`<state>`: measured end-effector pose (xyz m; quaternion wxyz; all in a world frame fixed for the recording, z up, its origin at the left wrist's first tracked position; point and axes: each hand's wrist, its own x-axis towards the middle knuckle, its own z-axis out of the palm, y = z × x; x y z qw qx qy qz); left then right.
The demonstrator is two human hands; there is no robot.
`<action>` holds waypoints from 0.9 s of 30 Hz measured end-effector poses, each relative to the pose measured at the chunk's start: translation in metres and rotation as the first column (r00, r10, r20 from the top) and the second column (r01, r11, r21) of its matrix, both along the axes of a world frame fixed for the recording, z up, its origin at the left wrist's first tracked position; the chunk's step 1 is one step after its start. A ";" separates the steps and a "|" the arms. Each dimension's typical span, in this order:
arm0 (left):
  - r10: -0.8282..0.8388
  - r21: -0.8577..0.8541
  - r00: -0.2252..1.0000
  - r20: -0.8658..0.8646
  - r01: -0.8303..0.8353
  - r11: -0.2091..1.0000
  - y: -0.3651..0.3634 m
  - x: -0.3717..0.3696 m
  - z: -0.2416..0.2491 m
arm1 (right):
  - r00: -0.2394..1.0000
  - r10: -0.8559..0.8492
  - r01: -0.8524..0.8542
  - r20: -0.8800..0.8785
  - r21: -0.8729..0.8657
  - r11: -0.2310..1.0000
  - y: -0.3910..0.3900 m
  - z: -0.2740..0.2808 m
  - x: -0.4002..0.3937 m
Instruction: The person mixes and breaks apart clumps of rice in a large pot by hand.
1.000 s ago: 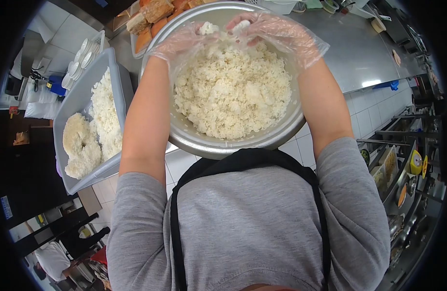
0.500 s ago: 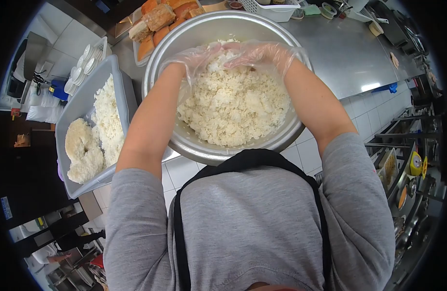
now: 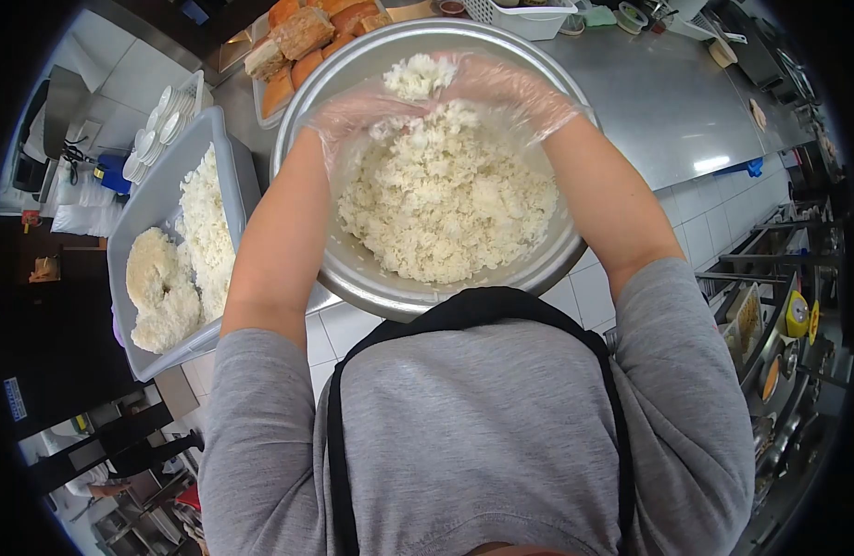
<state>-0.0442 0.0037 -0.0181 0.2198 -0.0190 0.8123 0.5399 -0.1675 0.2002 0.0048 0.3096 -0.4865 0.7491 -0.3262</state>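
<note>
A wide metal bowl (image 3: 293, 139) holds a large mound of white rice (image 3: 445, 204). Both hands wear clear plastic gloves and meet at the bowl's far side. My left hand (image 3: 371, 107) reaches in from the left, its fingers closed around rice and partly hidden by it. From the right comes my right hand (image 3: 487, 85), its fingers curled against a raised rice clump (image 3: 416, 77) held between the two hands. The lower fingertips are hidden in or behind the rice.
A grey tub (image 3: 228, 171) with more rice stands left of the bowl. Behind it are stacked white dishes (image 3: 163, 120). A tray of orange and brown food pieces (image 3: 302, 42) lies at the back left. A steel counter (image 3: 659, 111) extends right, with a white basket (image 3: 520, 20) behind the bowl.
The hands have turned and lifted a clump of rice toward the bowl's far rim; before, they were lower over the mound. The rice in the middle looks more loosened.
</note>
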 end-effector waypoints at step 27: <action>-0.077 -0.420 0.983 -0.169 -0.001 0.907 0.013 0.015 0.024 | 0.947 -0.303 0.312 -0.107 0.081 0.946 0.014 -0.014 0.001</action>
